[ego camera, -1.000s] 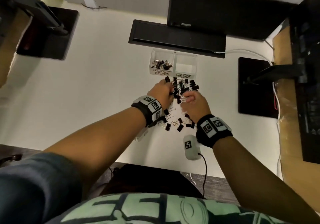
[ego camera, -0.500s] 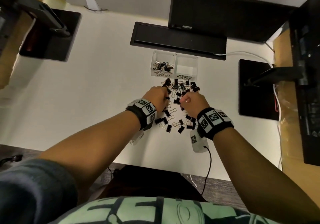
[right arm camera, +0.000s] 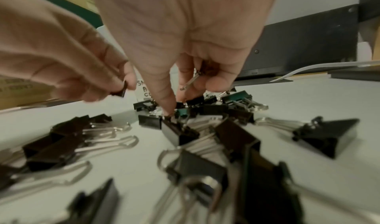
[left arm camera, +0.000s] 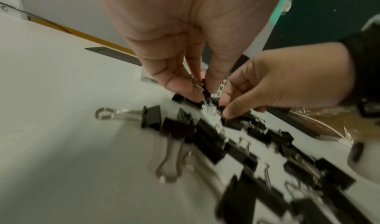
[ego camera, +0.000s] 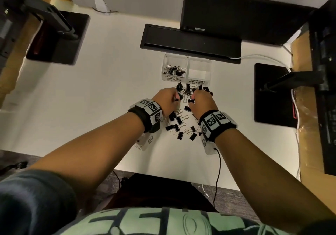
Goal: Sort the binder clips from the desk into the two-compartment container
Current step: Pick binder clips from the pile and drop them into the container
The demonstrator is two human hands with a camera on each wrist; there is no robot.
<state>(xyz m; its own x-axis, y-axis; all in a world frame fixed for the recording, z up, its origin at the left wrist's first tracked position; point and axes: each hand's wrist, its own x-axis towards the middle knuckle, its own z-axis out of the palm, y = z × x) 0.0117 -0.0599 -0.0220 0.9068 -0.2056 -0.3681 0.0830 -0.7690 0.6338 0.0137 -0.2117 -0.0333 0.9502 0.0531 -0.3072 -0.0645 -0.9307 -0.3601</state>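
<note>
A clear two-compartment container (ego camera: 186, 60) stands at the back of the desk. Its left half, labelled small, holds several binder clips (ego camera: 174, 70); its right half, labelled medium, shows none. Black binder clips (ego camera: 179, 123) of two sizes lie scattered in front of it, under and between my hands. My left hand (ego camera: 175, 98) pinches a small clip (left arm camera: 200, 85) between thumb and fingers just above the pile. My right hand (ego camera: 191, 101) keeps a clip (right arm camera: 192, 78) tucked in its curled fingers, and its thumb and forefinger close on another clip (right arm camera: 182, 112) in the pile.
A black monitor base (ego camera: 190, 42) sits right behind the container, with a white cable (ego camera: 261, 57) running right. Black stand plates lie at the left (ego camera: 58, 38) and right (ego camera: 272, 94). A brown surface (ego camera: 307, 125) borders the desk's right side.
Both hands stay over the clip pile. The left hand drew back a little and came forward again; the right hand edged toward the far clips near the container.
</note>
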